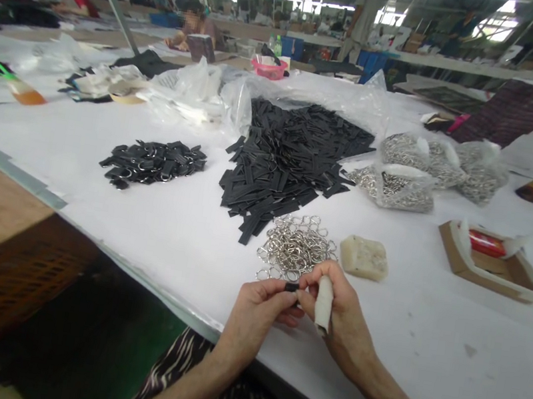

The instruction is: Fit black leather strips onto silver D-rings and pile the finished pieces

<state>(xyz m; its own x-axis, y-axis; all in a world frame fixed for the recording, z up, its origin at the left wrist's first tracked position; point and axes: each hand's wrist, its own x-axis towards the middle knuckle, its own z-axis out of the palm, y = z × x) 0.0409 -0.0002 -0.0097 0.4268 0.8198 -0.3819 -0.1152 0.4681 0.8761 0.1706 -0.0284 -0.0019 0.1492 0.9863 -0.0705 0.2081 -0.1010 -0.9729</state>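
Note:
My left hand pinches a small black strip between thumb and fingers, close to the table's front edge. Opposite it, my right hand is closed, its fingertips meeting the same strip. A pale wrapped cylinder lies along the right hand; whether it is a tool's handle or a finger covering, I cannot tell. Just beyond the fingers is a heap of metal rings. Behind that spreads a large pile of flat black strips. Black strips fitted with rings form a smaller pile at left.
A yellowish block sits right of the rings. Farther right stands an open cardboard box holding a red item. Clear bags of metal rings are behind. Plastic bags lie at back left. Co-workers sit across the room.

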